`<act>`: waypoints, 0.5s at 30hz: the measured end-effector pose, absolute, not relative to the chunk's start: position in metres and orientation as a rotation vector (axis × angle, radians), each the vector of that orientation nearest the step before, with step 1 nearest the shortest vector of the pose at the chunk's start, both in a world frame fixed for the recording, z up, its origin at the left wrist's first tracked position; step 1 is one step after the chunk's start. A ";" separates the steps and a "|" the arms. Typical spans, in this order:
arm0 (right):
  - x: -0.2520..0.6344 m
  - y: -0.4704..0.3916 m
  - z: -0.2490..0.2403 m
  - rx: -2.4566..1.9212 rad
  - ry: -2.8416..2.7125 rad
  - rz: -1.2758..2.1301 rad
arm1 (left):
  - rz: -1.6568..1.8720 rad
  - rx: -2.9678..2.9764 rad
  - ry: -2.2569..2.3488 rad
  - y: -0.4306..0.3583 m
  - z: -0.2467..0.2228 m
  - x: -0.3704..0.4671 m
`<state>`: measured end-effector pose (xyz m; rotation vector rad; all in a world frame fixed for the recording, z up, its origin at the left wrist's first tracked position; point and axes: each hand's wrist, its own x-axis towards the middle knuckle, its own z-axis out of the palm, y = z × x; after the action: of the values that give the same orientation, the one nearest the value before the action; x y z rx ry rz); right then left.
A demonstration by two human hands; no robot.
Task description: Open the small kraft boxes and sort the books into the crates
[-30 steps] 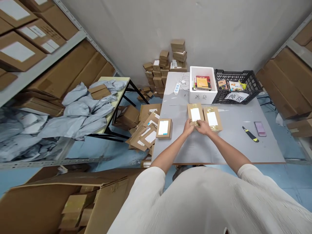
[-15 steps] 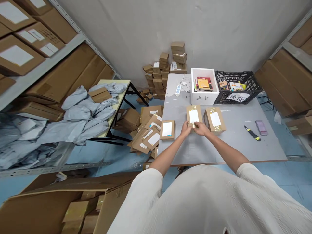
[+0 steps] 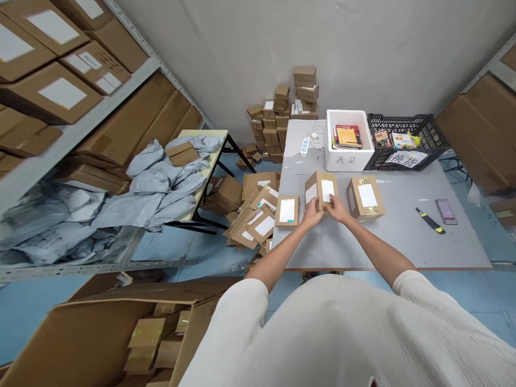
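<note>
Between my two hands is a brown cardboard box [image 3: 321, 180] with white labels on two of its faces, tilted and turned on the grey table [image 3: 407, 236]. My left hand [image 3: 313, 214] grips its near left edge. Fingers of my right hand [image 3: 337, 208] press on the near right part, by a label. To the right stands another taped cardboard box [image 3: 366, 199] with a white label. A smaller, flatter box [image 3: 287, 211] with a white label lies to the left, near the table's edge.
At the table's back stand a white foam box [image 3: 349, 158] and a black crate [image 3: 407, 156], both holding books. A utility knife [image 3: 430, 221] and a blurred purple item [image 3: 446, 211] lie right. Grey parcels [image 3: 153, 177] cover the left table; an open carton [image 3: 80, 333] stands lower left.
The box in my hands has been turned, so a second labelled side now shows on its left. My view has shifted left, moving everything rightward in the picture.
</note>
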<state>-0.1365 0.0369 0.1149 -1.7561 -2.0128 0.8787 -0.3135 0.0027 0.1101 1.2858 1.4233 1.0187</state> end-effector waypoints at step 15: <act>-0.106 0.047 0.122 -2.060 -2.043 0.853 | 0.583 1.679 1.354 -0.027 0.108 -0.317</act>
<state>-0.1064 0.0470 0.1219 -2.0605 -2.0429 0.8527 -0.3174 -0.0265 0.1079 1.6791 1.3543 0.5833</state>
